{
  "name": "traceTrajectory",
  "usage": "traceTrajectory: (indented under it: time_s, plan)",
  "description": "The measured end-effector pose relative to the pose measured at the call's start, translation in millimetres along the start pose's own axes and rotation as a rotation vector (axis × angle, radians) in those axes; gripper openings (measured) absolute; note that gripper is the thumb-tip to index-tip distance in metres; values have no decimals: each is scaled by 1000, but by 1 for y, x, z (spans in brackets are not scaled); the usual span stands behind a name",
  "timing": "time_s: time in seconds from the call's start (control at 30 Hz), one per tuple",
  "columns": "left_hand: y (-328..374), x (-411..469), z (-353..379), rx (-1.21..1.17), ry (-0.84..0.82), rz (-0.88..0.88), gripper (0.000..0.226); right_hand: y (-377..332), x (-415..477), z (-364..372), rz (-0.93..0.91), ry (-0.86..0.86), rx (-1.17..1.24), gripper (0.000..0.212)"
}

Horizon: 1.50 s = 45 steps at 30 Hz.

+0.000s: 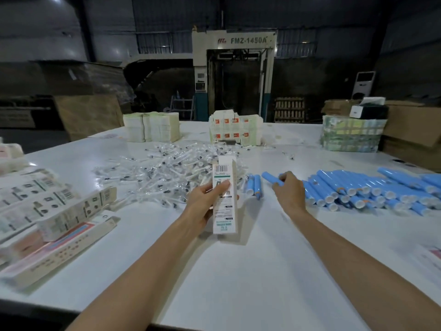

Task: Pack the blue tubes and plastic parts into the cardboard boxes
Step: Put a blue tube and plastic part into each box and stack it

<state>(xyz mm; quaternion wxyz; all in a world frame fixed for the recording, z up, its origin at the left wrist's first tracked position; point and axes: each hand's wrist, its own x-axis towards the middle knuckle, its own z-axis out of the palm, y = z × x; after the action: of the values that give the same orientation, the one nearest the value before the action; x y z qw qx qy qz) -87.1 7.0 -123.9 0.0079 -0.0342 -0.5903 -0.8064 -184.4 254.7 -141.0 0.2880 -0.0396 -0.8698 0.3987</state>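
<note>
My left hand [205, 202] grips a small white cardboard box [224, 199] upright above the table, its top flap open. My right hand [287, 187] holds one blue tube [270, 177] just above the table, its free end pointing left. Two more blue tubes [254, 186] lie between the box and that hand. A large heap of blue tubes [372, 189] with white caps lies to the right. A pile of clear-wrapped plastic parts [171, 168] spreads behind the box.
Printed boxes [55, 211] lie stacked at the left on the white table [238, 271]. Bundles of flat cartons [152, 126] [235, 130] [353, 133] stand along the far edge. Brown cartons [412, 130] sit at the far right.
</note>
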Motion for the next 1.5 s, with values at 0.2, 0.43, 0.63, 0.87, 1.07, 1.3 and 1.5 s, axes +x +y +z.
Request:
traceTrajectory:
  time_s: [0.2, 0.43, 0.63, 0.87, 1.07, 1.3, 1.5]
  plan:
    - [-1, -15, 15, 106, -99, 27, 38, -33, -7, -71, 210, 83, 845, 17]
    - [-4, -30, 26, 193, -189, 105, 32, -89, -10, -130, 74, -38, 1314, 7]
    - [-3, -36, 31, 233, -236, 147, 46, -98, -13, -131, -29, -124, 894, 20]
    - [-4, -37, 33, 273, -250, 183, 40, -91, -13, -125, -41, -252, 589, 28]
    - [-6, -37, 33, 244, -235, 179, 34, -102, -24, -103, -224, -409, 283, 35]
    - [-15, -28, 23, 102, -224, 65, 38, -83, -49, -59, -341, -369, 210, 29]
    - [-2, -11, -3, 14, -33, 110, 44, -85, -48, -30, -232, -221, 396, 27]
